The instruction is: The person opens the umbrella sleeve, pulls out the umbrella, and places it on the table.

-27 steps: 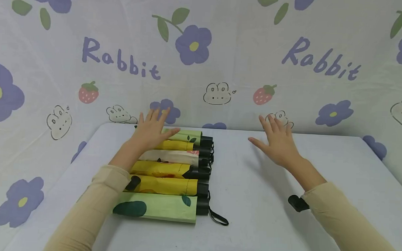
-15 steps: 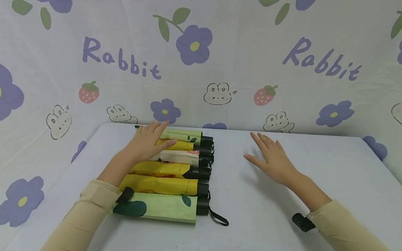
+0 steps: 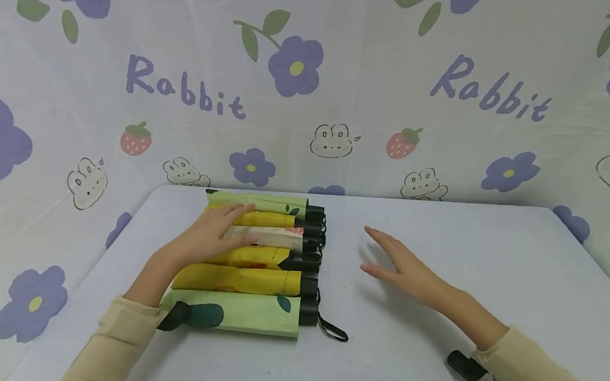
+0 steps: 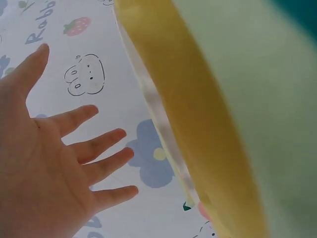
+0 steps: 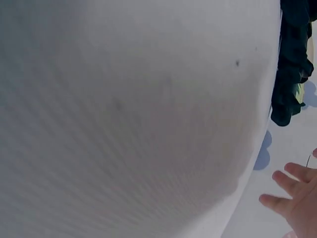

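Note:
Several folded umbrellas lie side by side on the white table, their black handles toward the right. Nearest is a light green umbrella point(image 3: 260, 315) with a black wrist strap; behind it come a yellow umbrella point(image 3: 266, 281), another yellow one, a cream umbrella point(image 3: 278, 238), a further yellow one and a light green umbrella point(image 3: 264, 202) at the back. My left hand point(image 3: 204, 237) hovers over the middle of the row, fingers straight, holding nothing; its spread fingers show in the left wrist view. My right hand point(image 3: 413, 273) is held above the table right of the handles, fingers straight, holding nothing.
The white table point(image 3: 435, 228) runs back to a white cloth backdrop point(image 3: 359, 74) printed with purple flowers, strawberries, rabbits and lettering. Black wrist cameras sit under both sleeves. The near umbrella's strap loop point(image 3: 334, 330) sticks out to the right.
Both hands have come down and nearer to the body. The right hand has also shifted a little left. The umbrellas have stayed in place.

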Motion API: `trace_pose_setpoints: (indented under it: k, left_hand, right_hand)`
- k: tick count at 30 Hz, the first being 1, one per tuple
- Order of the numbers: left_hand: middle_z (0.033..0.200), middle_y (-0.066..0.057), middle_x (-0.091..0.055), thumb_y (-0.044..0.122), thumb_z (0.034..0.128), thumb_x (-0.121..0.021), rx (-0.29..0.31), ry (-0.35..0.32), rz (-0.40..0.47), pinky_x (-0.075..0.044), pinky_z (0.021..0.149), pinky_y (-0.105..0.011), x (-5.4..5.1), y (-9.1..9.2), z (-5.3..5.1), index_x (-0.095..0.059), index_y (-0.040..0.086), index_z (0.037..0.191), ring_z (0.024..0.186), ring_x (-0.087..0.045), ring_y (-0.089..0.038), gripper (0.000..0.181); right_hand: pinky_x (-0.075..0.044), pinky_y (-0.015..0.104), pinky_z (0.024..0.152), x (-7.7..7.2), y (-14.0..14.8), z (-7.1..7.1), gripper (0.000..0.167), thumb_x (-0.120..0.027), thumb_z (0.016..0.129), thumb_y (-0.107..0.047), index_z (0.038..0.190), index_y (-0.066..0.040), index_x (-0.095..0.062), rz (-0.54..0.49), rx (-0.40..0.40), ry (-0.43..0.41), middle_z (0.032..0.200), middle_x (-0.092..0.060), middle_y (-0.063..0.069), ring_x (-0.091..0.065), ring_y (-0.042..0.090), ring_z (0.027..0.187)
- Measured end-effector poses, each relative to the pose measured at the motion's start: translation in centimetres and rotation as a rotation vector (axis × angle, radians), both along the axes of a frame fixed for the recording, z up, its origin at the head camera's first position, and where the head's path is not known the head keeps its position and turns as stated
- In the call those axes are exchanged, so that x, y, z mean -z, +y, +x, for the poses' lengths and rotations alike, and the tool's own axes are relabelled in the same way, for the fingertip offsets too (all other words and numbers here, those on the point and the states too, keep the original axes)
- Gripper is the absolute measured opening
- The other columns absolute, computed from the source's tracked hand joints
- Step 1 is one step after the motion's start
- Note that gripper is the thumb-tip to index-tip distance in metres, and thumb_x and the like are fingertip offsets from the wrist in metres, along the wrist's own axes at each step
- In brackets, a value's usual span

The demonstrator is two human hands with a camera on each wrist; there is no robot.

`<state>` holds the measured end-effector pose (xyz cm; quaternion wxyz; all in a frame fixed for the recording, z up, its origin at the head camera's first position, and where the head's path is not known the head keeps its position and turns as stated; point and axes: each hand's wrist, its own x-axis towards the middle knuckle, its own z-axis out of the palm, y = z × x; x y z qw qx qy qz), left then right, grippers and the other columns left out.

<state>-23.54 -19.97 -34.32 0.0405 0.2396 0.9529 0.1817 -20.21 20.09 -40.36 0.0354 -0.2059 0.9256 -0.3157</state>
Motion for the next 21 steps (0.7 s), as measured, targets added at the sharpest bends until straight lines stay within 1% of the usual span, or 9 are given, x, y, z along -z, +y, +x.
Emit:
trace_pose_setpoints:
  k: [3, 7, 11, 12, 15, 18, 19, 21]
  left_hand:
    - [0.157, -0.015, -0.033, 0.058, 0.0911, -0.057, 0.008, -0.016, 0.021, -0.024, 0.116, -0.063, 0.1, -0.3, 0.6, -0.033, 0.018, 0.153, 0.146, -0.028, -0.04, 0.078]
    - [0.159, -0.012, -0.03, 0.058, 0.089, -0.06, 0.005, -0.065, 0.076, -0.023, 0.116, -0.064, 0.3, -0.8, 1.5, -0.033, 0.019, 0.153, 0.148, -0.024, -0.038, 0.08]
    - [0.157, -0.008, -0.033, 0.057, 0.0884, -0.062, 0.023, -0.118, 0.145, -0.028, 0.113, -0.064, 0.6, -1.4, 2.4, -0.038, 0.022, 0.15, 0.146, -0.029, -0.034, 0.075]
    - [0.157, -0.006, -0.034, 0.056, 0.0882, -0.063, 0.029, -0.125, 0.159, -0.027, 0.113, -0.066, 0.7, -1.5, 2.5, -0.039, 0.023, 0.149, 0.146, -0.03, -0.033, 0.073]
    - [0.155, -0.003, -0.038, 0.053, 0.087, -0.066, 0.051, -0.143, 0.188, -0.027, 0.112, -0.067, 1.1, -1.9, 3.0, -0.042, 0.025, 0.147, 0.146, -0.03, -0.032, 0.071]
    - [0.154, -0.003, -0.041, 0.05, 0.0859, -0.069, 0.066, -0.149, 0.193, -0.029, 0.113, -0.064, 1.3, -2.1, 3.4, -0.043, 0.025, 0.147, 0.145, -0.032, -0.032, 0.071]
    - [0.154, -0.003, -0.041, 0.048, 0.0858, -0.07, 0.074, -0.155, 0.197, -0.033, 0.112, -0.062, 1.4, -2.2, 3.6, -0.044, 0.024, 0.147, 0.145, -0.032, -0.032, 0.071]
    - [0.153, -0.003, -0.041, 0.046, 0.0856, -0.071, 0.086, -0.166, 0.206, -0.035, 0.111, -0.059, 1.5, -2.3, 3.8, -0.044, 0.024, 0.146, 0.144, -0.034, -0.031, 0.07]
  right_hand:
    - [-0.021, 0.059, 0.118, 0.2, -0.2, 0.4, 0.085, -0.061, 0.089, -0.057, 0.157, -0.028, -0.018, -0.05, -0.023, -0.04, 0.162, -0.024, 0.005, -0.021, 0.032, 0.15]
    - [-0.023, 0.061, 0.117, 0.3, -0.4, 1.0, 0.087, -0.066, 0.087, -0.053, 0.156, -0.028, -0.021, -0.108, -0.044, -0.062, 0.161, -0.028, 0.005, -0.025, 0.034, 0.148]
    - [-0.028, 0.061, 0.115, 0.5, -0.6, 1.6, 0.087, -0.07, 0.085, -0.051, 0.155, -0.028, -0.025, -0.148, -0.061, -0.073, 0.158, -0.034, 0.004, -0.033, 0.033, 0.144]
    - [-0.029, 0.06, 0.114, 0.5, -0.7, 1.7, 0.086, -0.071, 0.084, -0.051, 0.154, -0.029, -0.027, -0.156, -0.067, -0.076, 0.157, -0.036, 0.003, -0.035, 0.033, 0.143]
    - [-0.031, 0.057, 0.114, 0.6, -1.0, 2.0, 0.084, -0.072, 0.083, -0.05, 0.153, -0.029, -0.03, -0.178, -0.099, -0.08, 0.156, -0.038, 0.002, -0.038, 0.029, 0.142]
    - [-0.033, 0.052, 0.115, 0.7, -1.3, 2.2, 0.083, -0.073, 0.083, -0.049, 0.152, -0.03, -0.031, -0.184, -0.129, -0.078, 0.155, -0.04, 0.0, -0.04, 0.024, 0.141]
    - [-0.034, 0.05, 0.114, 0.7, -1.4, 2.2, 0.083, -0.073, 0.083, -0.048, 0.152, -0.03, -0.032, -0.186, -0.141, -0.075, 0.155, -0.041, 0.0, -0.041, 0.022, 0.142]
    - [-0.035, 0.049, 0.114, 0.8, -1.6, 2.3, 0.082, -0.074, 0.083, -0.047, 0.152, -0.029, -0.032, -0.187, -0.157, -0.068, 0.155, -0.041, 0.001, -0.041, 0.021, 0.141]
